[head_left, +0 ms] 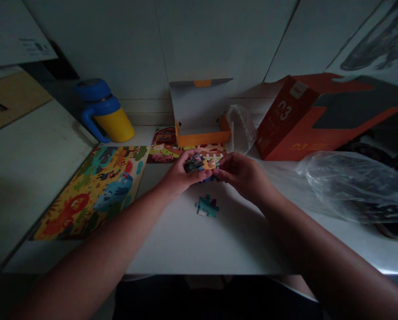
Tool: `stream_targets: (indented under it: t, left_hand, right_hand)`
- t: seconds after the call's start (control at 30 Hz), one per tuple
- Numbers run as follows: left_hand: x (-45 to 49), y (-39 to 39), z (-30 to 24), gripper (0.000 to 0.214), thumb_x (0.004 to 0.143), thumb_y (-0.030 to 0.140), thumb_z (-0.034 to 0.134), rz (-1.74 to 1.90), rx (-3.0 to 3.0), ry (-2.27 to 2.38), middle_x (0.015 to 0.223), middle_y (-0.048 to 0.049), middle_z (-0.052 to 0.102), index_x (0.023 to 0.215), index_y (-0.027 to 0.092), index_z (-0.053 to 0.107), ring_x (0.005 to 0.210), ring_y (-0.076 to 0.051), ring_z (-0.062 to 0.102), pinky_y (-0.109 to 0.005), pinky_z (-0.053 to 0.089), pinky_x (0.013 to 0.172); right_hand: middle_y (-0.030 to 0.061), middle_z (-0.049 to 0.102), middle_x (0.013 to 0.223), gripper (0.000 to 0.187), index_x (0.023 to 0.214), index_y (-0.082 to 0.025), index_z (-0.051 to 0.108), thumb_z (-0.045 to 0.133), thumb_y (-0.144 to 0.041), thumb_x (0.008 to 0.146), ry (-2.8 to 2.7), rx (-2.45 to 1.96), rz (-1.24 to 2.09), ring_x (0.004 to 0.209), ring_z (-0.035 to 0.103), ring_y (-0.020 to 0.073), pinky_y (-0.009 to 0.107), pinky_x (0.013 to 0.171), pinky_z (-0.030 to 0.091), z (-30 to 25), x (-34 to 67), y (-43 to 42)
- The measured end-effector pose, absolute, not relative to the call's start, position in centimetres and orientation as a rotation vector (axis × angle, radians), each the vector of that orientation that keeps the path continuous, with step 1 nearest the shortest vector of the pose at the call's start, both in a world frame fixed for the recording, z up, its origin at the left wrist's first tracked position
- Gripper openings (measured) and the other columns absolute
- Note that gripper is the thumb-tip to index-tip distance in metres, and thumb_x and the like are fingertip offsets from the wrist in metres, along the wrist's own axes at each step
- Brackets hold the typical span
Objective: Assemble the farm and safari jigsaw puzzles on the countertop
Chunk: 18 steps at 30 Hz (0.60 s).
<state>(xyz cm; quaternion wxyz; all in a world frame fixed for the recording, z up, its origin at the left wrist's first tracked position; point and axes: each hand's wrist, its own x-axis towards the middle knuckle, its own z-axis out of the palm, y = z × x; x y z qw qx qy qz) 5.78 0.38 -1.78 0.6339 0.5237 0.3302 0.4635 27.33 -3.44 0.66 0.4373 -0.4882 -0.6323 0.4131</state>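
Note:
Over the middle of the white table, my left hand (181,175) is closed round a stack of jigsaw puzzle pieces (195,163), some seen edge-on. My right hand (239,172) pinches at the stack's right side, on an orange and blue piece (209,164). Whether that piece is free of the others I cannot tell. Below the hands, a teal puzzle piece (207,206) lies alone on the table. Just behind the hands, a farm-scene picture sheet (164,153) lies flat, partly covered by an opened orange box (202,138) with its lid up.
An animal picture sheet (109,186) lies at left, with a blue and yellow mug (114,122) behind it. Clear plastic bags (242,129) sit beside the orange box and at right. A large orange carton (285,120) leans at back right. The table's front edge (205,272) is near.

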Motion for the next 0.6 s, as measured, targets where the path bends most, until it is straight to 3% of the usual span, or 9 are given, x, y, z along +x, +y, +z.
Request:
stream_targets:
  t: [0.17,0.33,0.6]
  left_hand:
    - [5.43,0.79,-2.21,0.066,0.07,0.033,0.095,1.067,1.246,0.757,0.126,-0.0092,0.069,0.127,0.026,0.064,0.115,-0.024,0.066,-0.036,0.05,0.102]
    - [5.44,0.79,-2.12,0.068,0.068,0.034,0.096,1.051,1.246,0.779,0.126,-0.0094,0.068,0.128,0.025,0.064,0.117,-0.025,0.066,-0.036,0.05,0.103]
    - [5.55,0.59,-1.65,0.071,0.063,0.032,0.099,1.05,1.146,0.798,0.117,-0.0077,0.07,0.124,0.024,0.065,0.106,-0.023,0.068,-0.034,0.054,0.094]
  right_hand:
    - [0.0005,0.067,0.077,0.039,0.089,-0.02,0.065,0.081,-0.055,0.085,-1.472,-1.162,1.188,0.066,0.06,0.013,0.029,0.063,0.049,0.38,27.48,-3.08]
    - [0.0006,0.07,0.089,0.049,0.098,-0.021,0.062,0.093,-0.048,0.072,-1.41,-1.118,1.248,0.076,0.065,0.0153,0.029,0.067,0.051,-0.07,27.33,-3.0]
    - [0.0004,0.07,0.079,0.047,0.089,-0.02,0.064,0.093,-0.051,0.07,-1.217,-1.113,1.414,0.068,0.063,0.0139,0.03,0.066,0.052,0.1,27.15,-2.94]
